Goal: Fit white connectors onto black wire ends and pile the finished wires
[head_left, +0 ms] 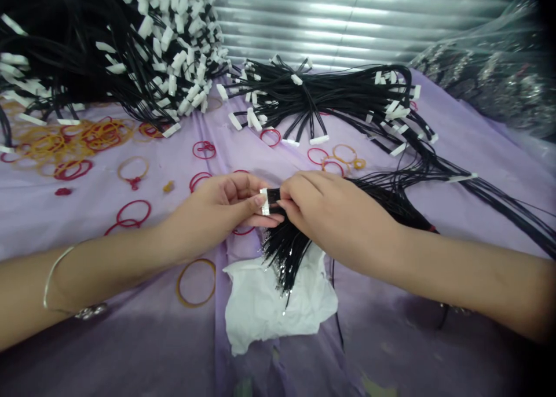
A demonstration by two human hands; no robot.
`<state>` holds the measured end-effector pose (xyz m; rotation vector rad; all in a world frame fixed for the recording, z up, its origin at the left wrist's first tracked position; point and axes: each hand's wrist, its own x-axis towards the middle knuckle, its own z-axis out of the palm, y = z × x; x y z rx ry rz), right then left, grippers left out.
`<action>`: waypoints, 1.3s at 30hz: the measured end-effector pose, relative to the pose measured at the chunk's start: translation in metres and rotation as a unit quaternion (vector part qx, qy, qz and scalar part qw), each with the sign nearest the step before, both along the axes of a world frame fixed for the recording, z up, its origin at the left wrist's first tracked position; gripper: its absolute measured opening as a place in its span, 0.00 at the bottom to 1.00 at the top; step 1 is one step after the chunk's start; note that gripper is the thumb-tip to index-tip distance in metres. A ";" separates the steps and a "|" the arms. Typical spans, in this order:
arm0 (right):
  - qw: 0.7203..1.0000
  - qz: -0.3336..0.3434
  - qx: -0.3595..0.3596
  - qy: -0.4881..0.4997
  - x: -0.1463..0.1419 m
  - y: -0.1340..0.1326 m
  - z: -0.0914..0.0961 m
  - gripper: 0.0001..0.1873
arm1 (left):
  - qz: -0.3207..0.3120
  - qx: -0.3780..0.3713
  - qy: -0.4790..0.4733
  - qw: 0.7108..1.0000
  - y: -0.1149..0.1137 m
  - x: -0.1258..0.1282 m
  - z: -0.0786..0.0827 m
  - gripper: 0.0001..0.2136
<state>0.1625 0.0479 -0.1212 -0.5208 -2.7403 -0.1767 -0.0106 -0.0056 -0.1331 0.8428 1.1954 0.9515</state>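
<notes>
Pinching white connector, left hand closed, pinching black wires, right hand closed

- Centre: connector at left hand; right hand just right of it.
- Below right hand: wire ends, over a sheet on the tablecloth.
- Behind hands: cable bundle (a few loose bands along its front).
- Back left: cable heap; band pile before it.
- Back right: bag, right of bundle.
- Rearmost: slatted panel, behind bundle.
</notes>
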 end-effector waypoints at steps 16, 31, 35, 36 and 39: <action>0.992 0.084 -0.059 -0.078 0.021 0.013 0.032 0.09 | 0.008 0.012 -0.082 0.997 0.001 -0.002 0.000 0.04; 0.984 0.009 -0.172 -0.037 0.016 0.008 0.024 0.05 | -0.101 0.036 0.003 0.994 0.000 -0.011 -0.003 0.06; 0.989 0.003 -0.147 0.004 0.014 0.008 0.019 0.07 | -0.089 0.016 -0.042 0.995 0.001 -0.008 0.000 0.09; 0.990 -0.007 -0.143 0.004 0.014 0.007 0.018 0.06 | -0.082 0.010 -0.055 0.995 0.001 -0.007 0.001 0.09; 0.992 -0.034 -0.121 -0.023 0.010 0.003 0.016 0.07 | -0.063 -0.013 -0.067 0.996 0.002 -0.004 0.004 0.07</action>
